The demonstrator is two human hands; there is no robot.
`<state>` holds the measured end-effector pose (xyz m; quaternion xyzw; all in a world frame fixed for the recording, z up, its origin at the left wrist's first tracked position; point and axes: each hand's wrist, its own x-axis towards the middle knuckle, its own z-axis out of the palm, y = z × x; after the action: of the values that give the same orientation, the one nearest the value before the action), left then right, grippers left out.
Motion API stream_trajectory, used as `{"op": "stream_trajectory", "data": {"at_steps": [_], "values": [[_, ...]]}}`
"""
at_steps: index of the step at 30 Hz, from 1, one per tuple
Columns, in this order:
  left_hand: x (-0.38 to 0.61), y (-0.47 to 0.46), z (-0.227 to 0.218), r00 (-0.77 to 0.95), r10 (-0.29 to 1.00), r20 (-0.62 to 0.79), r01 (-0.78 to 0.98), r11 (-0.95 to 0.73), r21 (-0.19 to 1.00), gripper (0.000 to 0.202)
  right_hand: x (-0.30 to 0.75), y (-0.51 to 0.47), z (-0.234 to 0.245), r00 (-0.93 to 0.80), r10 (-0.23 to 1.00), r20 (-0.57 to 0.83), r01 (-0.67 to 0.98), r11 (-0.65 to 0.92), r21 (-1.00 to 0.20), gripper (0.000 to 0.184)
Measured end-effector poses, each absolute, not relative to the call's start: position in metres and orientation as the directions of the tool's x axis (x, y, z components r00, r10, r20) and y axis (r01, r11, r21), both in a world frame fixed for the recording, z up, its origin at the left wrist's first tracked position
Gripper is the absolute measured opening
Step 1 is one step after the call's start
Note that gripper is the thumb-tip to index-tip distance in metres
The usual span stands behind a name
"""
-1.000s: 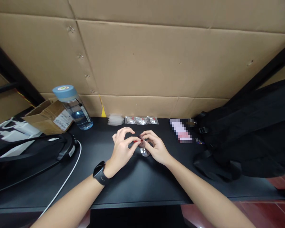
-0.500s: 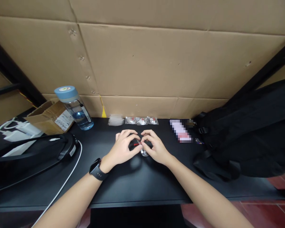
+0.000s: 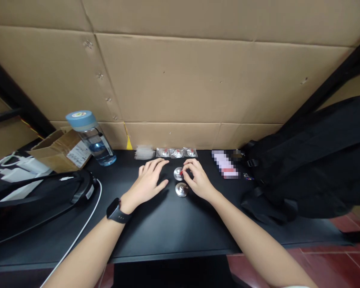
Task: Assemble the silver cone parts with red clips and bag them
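Two small round shiny metal discs, each with a raised centre, lie on the black table between my hands. The far disc point(image 3: 178, 173) has a red bit at its right side, and the thumb and forefinger of my right hand point(image 3: 197, 179) are pinched on that bit. The near disc point(image 3: 181, 190) lies just below it, close to my right thumb, untouched. My left hand point(image 3: 148, 182) hovers to the left of both discs, fingers apart, holding nothing; a black watch point(image 3: 117, 211) is on that wrist.
Behind the discs lie several clear plastic bags point(image 3: 144, 152) and bagged metal discs with red bits point(image 3: 177, 153). At left are a water bottle point(image 3: 97, 144), an opened carton point(image 3: 58, 150) and a white cable point(image 3: 87, 222). A black backpack point(image 3: 315, 168) and a blurred-out item point(image 3: 225, 164) are at right.
My hands were close together around a metal disc with a red bit. Now my left hand has drawn away left and opened, and two discs show on the table.
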<state>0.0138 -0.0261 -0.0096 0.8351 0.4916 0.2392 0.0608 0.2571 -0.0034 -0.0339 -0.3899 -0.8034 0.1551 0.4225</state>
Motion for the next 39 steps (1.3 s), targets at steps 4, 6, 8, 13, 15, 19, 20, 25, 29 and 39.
{"op": "stream_trajectory", "data": {"at_steps": [4, 6, 8, 13, 15, 19, 20, 25, 29, 39], "values": [[-0.008, -0.014, -0.008, 0.395, 0.846, 0.358, 0.827, -0.497, 0.262, 0.032, 0.273, 0.012, -0.045, -0.315, 0.818, 0.481, 0.672, 0.550, -0.495, 0.008], [-0.020, -0.008, -0.009, 0.401, 0.854, 0.330, 0.838, -0.488, 0.245, 0.019, 0.280, 0.018, -0.049, -0.300, 0.845, 0.442, 0.724, 0.504, -0.472, 0.010], [-0.030, -0.002, -0.012, 0.418, 0.862, 0.286, 0.836, -0.488, 0.250, 0.012, 0.284, 0.020, -0.049, -0.291, 0.856, 0.428, 0.743, 0.484, -0.462, 0.010], [-0.036, 0.004, -0.020, 0.487, 0.849, 0.205, 0.801, -0.528, 0.283, 0.007, 0.282, 0.006, -0.028, -0.581, 0.732, 0.356, 0.570, 0.678, -0.465, 0.019], [-0.034, 0.004, -0.023, 0.489, 0.846, 0.212, 0.798, -0.532, 0.284, 0.007, 0.278, -0.002, -0.020, -0.675, 0.655, 0.340, 0.498, 0.744, -0.444, 0.027], [-0.029, 0.003, -0.027, 0.489, 0.840, 0.234, 0.803, -0.538, 0.254, 0.008, 0.269, -0.012, -0.017, -0.753, 0.575, 0.321, 0.448, 0.805, -0.389, 0.032], [-0.028, 0.003, -0.027, 0.490, 0.838, 0.241, 0.802, -0.542, 0.252, 0.010, 0.268, -0.012, -0.018, -0.765, 0.566, 0.306, 0.444, 0.808, -0.386, 0.031], [-0.025, 0.003, -0.026, 0.490, 0.833, 0.257, 0.807, -0.545, 0.229, 0.016, 0.268, -0.010, -0.024, -0.769, 0.584, 0.262, 0.447, 0.783, -0.434, 0.032], [-0.022, 0.001, -0.021, 0.464, 0.841, 0.278, 0.814, -0.528, 0.242, 0.016, 0.269, -0.009, -0.027, -0.740, 0.618, 0.266, 0.452, 0.749, -0.484, 0.040], [-0.011, -0.005, -0.013, 0.431, 0.825, 0.366, 0.762, -0.550, 0.342, 0.016, 0.267, -0.011, -0.026, -0.678, 0.692, 0.249, 0.506, 0.685, -0.525, 0.036]]}}
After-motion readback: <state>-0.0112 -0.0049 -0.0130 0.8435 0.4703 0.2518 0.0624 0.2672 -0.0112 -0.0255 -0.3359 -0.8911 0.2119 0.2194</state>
